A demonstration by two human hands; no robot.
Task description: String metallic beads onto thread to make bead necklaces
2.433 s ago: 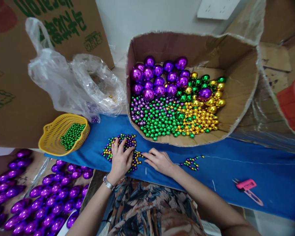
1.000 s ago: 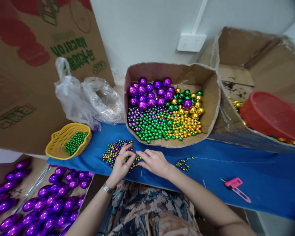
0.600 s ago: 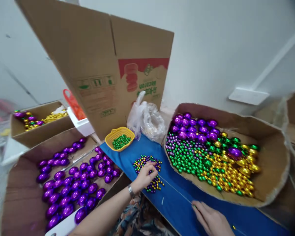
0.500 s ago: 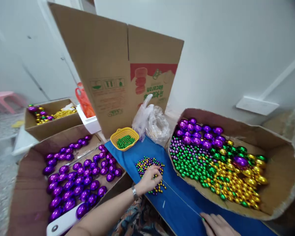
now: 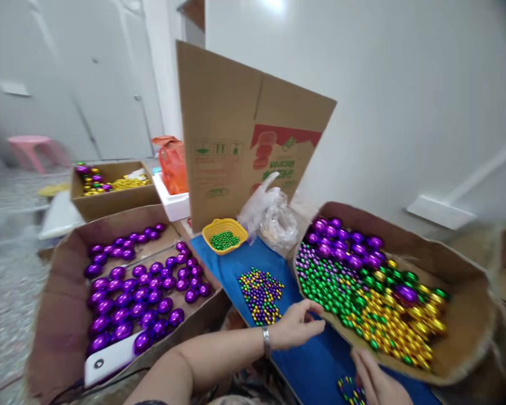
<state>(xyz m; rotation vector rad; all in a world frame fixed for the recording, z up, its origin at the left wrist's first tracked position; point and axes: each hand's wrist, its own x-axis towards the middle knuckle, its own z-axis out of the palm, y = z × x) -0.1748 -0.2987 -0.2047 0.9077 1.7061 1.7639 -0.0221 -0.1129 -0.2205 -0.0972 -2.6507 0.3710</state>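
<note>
Strung small glossy green, gold and purple beads [image 5: 354, 392] lie near right on blue cloth [image 5: 307, 365], beside my right hand [image 5: 379, 382]: probably light, limp, slippery, best pinched at one end. My left hand [image 5: 301, 325] curls; I can't tell whether either grips anything. Far, a yellow plastic basket [image 5: 219, 226] holds green beads [image 5: 224, 241]; right, a brown cardboard box [image 5: 464, 315] holds mixed balls [image 5: 366, 292].

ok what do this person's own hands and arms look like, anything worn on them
The left hand is ungloved, with a silvery band around the wrist and a bare forearm. The right hand is ungloved too; the picture cuts it off near the wrist.
</note>
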